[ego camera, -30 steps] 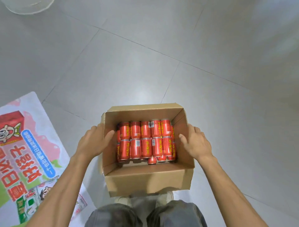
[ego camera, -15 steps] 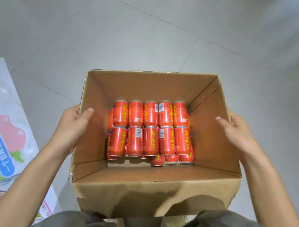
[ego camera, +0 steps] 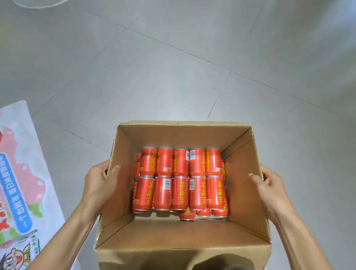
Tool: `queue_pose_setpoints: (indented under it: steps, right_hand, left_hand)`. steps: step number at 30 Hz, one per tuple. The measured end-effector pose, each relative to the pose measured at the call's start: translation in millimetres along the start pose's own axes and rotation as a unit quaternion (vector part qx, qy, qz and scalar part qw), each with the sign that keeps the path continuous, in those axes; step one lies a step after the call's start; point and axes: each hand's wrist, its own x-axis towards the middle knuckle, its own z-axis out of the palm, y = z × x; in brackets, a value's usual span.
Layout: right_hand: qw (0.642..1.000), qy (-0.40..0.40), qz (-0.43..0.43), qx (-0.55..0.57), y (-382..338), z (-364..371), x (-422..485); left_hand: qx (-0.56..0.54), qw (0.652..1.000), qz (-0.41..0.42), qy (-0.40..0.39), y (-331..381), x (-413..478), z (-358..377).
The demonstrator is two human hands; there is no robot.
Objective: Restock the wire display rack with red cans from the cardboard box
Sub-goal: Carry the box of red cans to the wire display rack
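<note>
An open cardboard box [ego camera: 183, 248] is held up in front of me above the grey tiled floor. Inside it lie several red cans [ego camera: 181, 179] with yellow lettering, stacked on their sides against the far wall. My left hand [ego camera: 98, 183] grips the box's left wall, thumb inside and fingers outside. On the other side, my right hand [ego camera: 269, 188] grips the right wall the same way. No wire display rack is in view.
A printed poster or banner [ego camera: 21, 185] with red, blue and green graphics lies on the floor at the left. A pale round object [ego camera: 38, 2] shows at the top left edge. Grey floor tiles stretch ahead and to the right.
The box has come up from the floor between my hands and looms much larger. Both hands keep their hold on the side walls; the cans have not shifted.
</note>
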Motion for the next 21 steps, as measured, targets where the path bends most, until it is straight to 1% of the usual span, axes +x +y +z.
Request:
queue_pose_setpoints:
  steps: [4,12,16,21]
  right_hand:
    - [0.999,-0.003,0.030,0.025,-1.3,-5.1,-13.9]
    - [0.995,-0.003,0.094,0.025,-6.8,-6.2,-26.5]
    - [0.993,-0.004,0.106,0.042,-11.3,-5.3,-36.5]
    - [0.992,-0.005,0.110,0.065,-47.1,-19.9,-59.2]
  left_hand:
    - [0.011,0.999,-0.028,0.016,14.3,-15.6,-5.2]
    - [0.059,0.995,-0.078,0.029,17.5,-28.0,-10.7]
    - [0.030,0.994,-0.102,0.031,25.0,-34.0,-19.0]
    - [0.000,0.991,-0.126,0.034,57.2,-45.3,-49.6]
